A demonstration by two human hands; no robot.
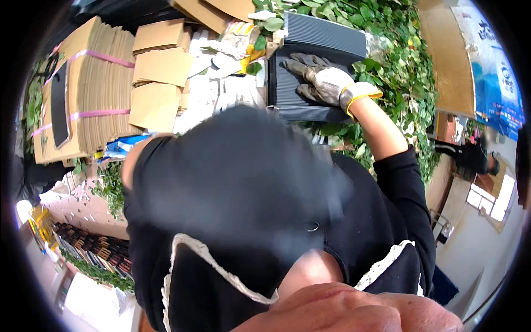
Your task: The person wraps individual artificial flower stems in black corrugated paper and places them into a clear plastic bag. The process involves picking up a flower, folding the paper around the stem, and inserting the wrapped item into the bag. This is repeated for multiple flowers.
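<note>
My right hand (323,83) wears a grey-and-white work glove with a yellow-edged cuff. Its fingers are spread over a black ribbed tray-like piece (287,88), palm down, and it looks to be touching it. A dark grey ribbed panel (326,30) forms the far side of that piece. Close to the camera, a large blurred black shape (238,171) fills the middle; I cannot make out what it is. My bare left forearm shows at its left edge, and the hand beyond is hidden.
Strapped brown cardboard (94,94) stands at the left with a dark phone-like slab (60,105) against it. Folded brown boxes (157,66) and gloves (238,41) lie beside it. Green leaves (406,72) heap at the right by a cardboard box (442,55). A person (473,157) is farther off.
</note>
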